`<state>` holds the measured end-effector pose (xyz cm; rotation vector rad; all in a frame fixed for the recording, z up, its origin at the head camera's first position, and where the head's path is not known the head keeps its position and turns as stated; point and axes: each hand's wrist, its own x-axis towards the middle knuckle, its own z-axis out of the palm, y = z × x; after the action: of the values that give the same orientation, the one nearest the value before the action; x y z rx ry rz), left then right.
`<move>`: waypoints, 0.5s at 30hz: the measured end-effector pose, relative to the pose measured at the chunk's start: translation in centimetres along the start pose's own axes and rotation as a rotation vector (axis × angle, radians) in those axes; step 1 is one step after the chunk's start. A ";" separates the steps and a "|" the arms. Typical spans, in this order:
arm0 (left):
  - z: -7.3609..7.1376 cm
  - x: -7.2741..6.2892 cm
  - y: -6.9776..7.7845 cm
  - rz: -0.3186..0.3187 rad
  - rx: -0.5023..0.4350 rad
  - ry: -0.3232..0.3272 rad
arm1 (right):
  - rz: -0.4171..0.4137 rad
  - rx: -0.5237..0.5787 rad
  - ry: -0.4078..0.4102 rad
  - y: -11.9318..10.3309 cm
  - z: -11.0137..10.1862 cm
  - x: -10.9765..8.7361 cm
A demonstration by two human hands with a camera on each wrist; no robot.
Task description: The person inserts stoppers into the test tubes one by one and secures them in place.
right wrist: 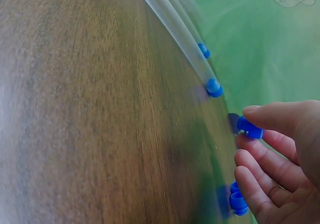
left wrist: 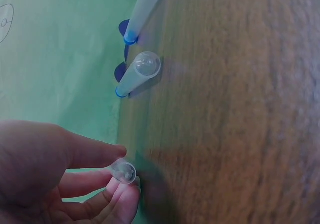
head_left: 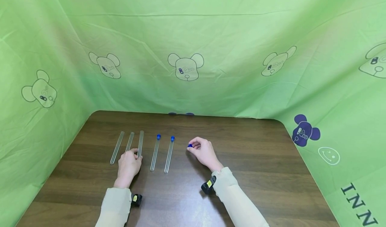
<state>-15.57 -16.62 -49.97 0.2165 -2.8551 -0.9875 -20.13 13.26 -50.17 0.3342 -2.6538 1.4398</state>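
Observation:
My left hand (head_left: 129, 163) pinches the lower end of an uncapped clear test tube (head_left: 140, 141) between thumb and fingers. In the left wrist view, that tube's rounded end (left wrist: 125, 172) pokes out past the fingertips. Between the thumb and fingers of my right hand (head_left: 205, 154) is a small blue cap (right wrist: 251, 128). Two test tubes with blue caps, one nearer the left hand (head_left: 155, 156) and one nearer the right (head_left: 169, 156), lie side by side between my hands.
Two more uncapped tubes lie left of the held one: an outer tube (head_left: 117, 148) and a partly covered tube (head_left: 130, 141). Loose blue caps (right wrist: 238, 202) sit beyond my right fingers. Green printed cloth (head_left: 229, 96) walls the wooden table (head_left: 247, 143) at back and sides.

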 end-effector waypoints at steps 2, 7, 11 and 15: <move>0.0 0.0 0.0 0.007 0.000 0.004 | 0.003 0.001 -0.003 0.0 0.0 0.0; 0.0 0.1 0.1 0.026 -0.001 0.021 | 0.009 0.006 -0.010 -0.1 0.0 0.0; 0.1 0.0 0.0 0.038 -0.020 0.035 | 0.007 0.007 -0.010 0.0 0.0 0.0; 0.1 0.0 0.1 0.034 -0.037 0.039 | 0.006 0.000 -0.008 0.0 0.1 0.0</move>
<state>-15.57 -16.48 -49.98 0.1814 -2.7928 -1.0174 -20.08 13.22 -50.22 0.3329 -2.6633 1.4440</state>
